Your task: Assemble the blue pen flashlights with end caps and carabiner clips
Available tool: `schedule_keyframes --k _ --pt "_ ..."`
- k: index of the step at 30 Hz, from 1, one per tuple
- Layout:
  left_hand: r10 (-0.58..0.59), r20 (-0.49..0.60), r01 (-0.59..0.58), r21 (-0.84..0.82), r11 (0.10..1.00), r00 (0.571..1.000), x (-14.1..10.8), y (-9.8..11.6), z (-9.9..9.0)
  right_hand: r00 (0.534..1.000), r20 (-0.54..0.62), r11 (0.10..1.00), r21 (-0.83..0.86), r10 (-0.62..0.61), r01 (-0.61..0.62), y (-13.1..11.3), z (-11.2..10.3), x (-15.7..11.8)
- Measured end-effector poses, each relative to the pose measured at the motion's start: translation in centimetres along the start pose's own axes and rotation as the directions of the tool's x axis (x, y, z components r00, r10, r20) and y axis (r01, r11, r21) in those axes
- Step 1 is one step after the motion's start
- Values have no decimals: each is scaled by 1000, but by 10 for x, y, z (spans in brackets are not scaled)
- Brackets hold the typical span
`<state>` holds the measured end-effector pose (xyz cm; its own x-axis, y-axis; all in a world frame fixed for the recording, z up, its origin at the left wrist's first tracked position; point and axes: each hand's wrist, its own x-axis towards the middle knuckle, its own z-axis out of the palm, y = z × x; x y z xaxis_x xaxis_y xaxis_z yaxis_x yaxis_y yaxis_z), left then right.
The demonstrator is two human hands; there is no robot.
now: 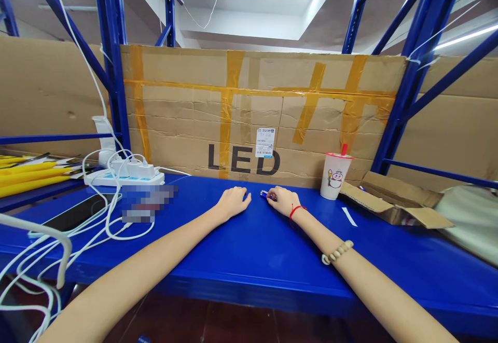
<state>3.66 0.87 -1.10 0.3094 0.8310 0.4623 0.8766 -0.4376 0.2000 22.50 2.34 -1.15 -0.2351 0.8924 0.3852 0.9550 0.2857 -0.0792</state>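
My left hand (233, 202) rests on the blue shelf surface (249, 249) near the middle, its fingers loosely bent and a little apart, with nothing visible in it. To its right, my right hand (284, 200) lies on the same surface with its fingers curled round a small blue pen-like object (264, 194), whose end sticks out toward the left. The rest of that object is hidden by the fingers. A gap separates the two hands. A red string and a beaded bracelet circle my right wrist and forearm.
A lidded cup (334, 177), a paper strip (349, 217) and an open carton (392, 200) are at right. White cables, a power strip (128, 178) and a phone (78, 213) lie left. Behind stands a taped cardboard sheet (182, 125) between blue posts.
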Motion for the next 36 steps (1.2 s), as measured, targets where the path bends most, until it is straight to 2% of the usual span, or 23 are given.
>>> schedule_keyframes --k 4,7,11,16,22,29,33,36 --pt "119 -2 -117 -176 977 993 -1 2 4 1000 -2 1000 4 -17 17 0 1 1" --pt "117 -38 -123 -228 966 992 -1 1 4 998 -18 998 18 -52 52 0 0 1" --pt "83 -110 -96 -117 989 990 1 -4 4 991 -48 990 58 -122 125 -4 -1 0" --pt "174 -54 -168 95 981 983 3 -13 3 963 -62 951 155 -262 269 -11 -2 -2" --pt "215 -20 -212 102 972 976 0 -10 1 945 -93 927 183 -314 326 -13 0 -2" --pt "202 -76 -189 154 970 976 5 -16 7 952 -168 956 105 -256 275 -8 3 1" --pt "237 -113 -203 254 946 965 5 -18 8 958 -263 984 108 -110 143 -3 3 3" --pt "278 -124 -219 356 909 953 3 -16 7 961 -276 987 156 7 38 -2 1 1"
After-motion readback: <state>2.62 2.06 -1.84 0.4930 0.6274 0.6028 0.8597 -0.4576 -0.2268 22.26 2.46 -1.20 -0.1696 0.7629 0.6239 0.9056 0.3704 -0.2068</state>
